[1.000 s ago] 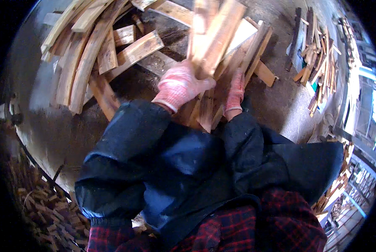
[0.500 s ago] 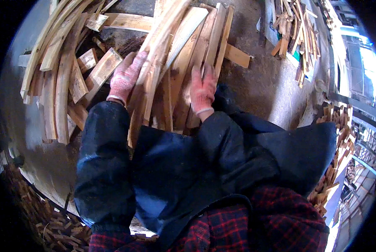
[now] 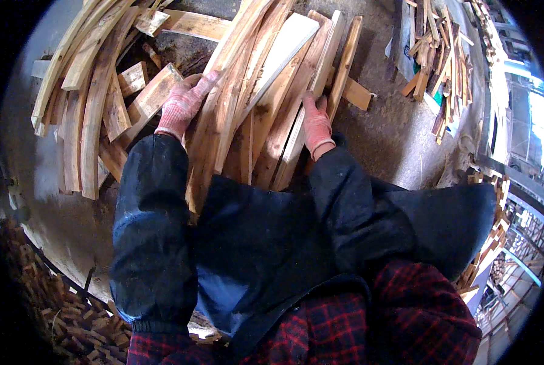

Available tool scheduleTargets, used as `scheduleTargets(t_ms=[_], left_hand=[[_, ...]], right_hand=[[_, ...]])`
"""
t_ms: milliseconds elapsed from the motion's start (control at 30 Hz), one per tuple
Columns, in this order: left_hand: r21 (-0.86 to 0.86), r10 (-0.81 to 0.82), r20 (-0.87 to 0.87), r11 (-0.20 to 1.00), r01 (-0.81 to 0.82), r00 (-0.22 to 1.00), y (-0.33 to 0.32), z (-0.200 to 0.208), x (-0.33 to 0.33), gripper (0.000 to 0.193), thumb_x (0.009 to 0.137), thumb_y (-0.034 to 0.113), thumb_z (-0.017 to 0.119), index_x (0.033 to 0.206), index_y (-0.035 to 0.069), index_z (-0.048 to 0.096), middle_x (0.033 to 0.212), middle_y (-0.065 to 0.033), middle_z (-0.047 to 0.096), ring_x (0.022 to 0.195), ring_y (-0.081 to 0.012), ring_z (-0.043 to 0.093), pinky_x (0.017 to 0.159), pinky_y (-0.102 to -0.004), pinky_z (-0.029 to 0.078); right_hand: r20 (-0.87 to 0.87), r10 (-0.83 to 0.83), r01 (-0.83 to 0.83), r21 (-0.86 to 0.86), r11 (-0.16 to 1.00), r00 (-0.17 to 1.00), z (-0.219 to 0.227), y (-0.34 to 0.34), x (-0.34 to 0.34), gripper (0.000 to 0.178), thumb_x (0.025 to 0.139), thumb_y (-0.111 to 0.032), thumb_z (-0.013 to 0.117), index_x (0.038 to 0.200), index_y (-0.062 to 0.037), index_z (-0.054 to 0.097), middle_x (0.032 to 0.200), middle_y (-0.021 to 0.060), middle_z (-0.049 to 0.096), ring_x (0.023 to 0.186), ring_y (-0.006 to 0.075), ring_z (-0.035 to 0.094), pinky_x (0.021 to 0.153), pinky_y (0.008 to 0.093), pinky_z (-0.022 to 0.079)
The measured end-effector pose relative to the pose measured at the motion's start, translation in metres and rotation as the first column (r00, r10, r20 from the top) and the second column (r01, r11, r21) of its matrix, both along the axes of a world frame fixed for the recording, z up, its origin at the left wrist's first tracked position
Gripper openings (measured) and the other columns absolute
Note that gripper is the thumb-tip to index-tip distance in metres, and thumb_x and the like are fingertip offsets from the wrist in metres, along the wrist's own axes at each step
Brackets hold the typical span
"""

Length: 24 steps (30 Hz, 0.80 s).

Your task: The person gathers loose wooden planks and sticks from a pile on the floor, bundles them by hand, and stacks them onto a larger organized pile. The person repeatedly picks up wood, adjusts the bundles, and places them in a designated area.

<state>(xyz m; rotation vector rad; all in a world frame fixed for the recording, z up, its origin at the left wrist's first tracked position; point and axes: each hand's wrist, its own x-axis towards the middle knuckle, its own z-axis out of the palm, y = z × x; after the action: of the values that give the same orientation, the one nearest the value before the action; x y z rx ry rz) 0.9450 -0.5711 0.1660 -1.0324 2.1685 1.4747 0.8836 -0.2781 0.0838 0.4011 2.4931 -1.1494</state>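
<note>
Across the upper centre, long boards lie side by side between the two gloved hands; the leftmost run past the top edge and are cut off. The left hand lies against their left side, thumb spread from the fingers, whose tips are hard to make out; whether it grips cannot be told. The right hand touches a pale board near their right side, fingers partly out of sight, its hold likewise unclear. At upper left, stacked planks are also cut off; shadow dims wooden blocks at lower left.
</note>
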Motion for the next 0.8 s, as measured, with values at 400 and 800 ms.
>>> scheduleTargets(t_ms=[400,800], left_hand=[[0.653,0.219,0.062,0.729,-0.205,0.974,0.011,-0.039,-0.031,0.084,0.086,0.070,0.046,0.135,0.002,0.050,0.129,-0.0131,0.057,0.115,-0.0224,0.053,0.102,-0.0319,0.037],[0.766,0.271,-0.055,0.629,-0.134,0.961,0.030,-0.037,-0.027,0.074,0.089,0.066,0.044,0.131,0.005,0.055,0.125,-0.0102,0.060,0.110,-0.0187,0.057,0.098,-0.0292,0.042]], right_hand=[[0.398,-0.146,0.407,-0.720,0.562,0.906,-0.020,0.000,-0.002,0.075,0.093,-0.062,0.041,0.140,-0.0034,0.042,0.132,0.0092,0.052,0.115,0.0193,0.052,0.100,0.0315,0.041],[0.583,0.045,0.542,-0.778,0.316,0.811,-0.038,0.017,-0.001,0.065,0.091,-0.068,0.034,0.131,-0.0178,0.049,0.116,0.0002,0.058,0.105,0.0191,0.056,0.093,0.0327,0.047]])
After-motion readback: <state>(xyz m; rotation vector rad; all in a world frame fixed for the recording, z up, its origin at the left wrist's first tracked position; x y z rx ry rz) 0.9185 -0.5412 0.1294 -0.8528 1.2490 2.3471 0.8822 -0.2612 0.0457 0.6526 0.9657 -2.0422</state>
